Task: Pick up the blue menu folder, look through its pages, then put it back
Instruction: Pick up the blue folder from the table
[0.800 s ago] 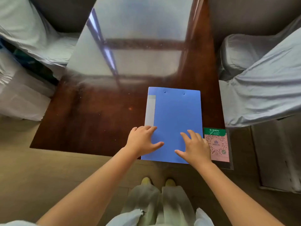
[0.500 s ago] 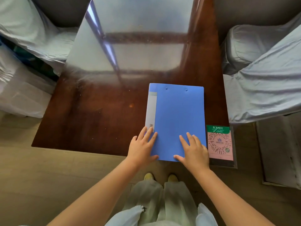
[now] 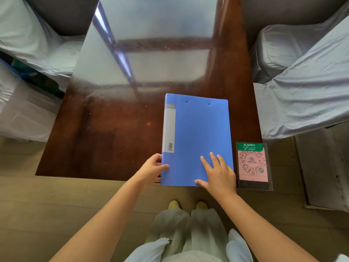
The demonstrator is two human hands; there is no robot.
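The blue menu folder (image 3: pixel 198 137) lies closed on the dark wooden table (image 3: pixel 105 140), its spine with a grey label to the left and its near edge at the table's front edge. My left hand (image 3: pixel 151 172) curls around the folder's near-left corner at the spine, thumb on top of the cover. My right hand (image 3: pixel 219 173) rests flat on the cover's near-right part with fingers spread. The folder's pages are hidden.
A pink QR-code card with a green header in a clear stand (image 3: pixel 253 163) sits just right of the folder at the table's front corner. Cloth-covered seats (image 3: pixel 302 87) flank the table on both sides. The far tabletop reflects a window.
My left hand has slid off the cover to the folder's left edge and closed around its near-left corner. My right hand stays flat on the cover.
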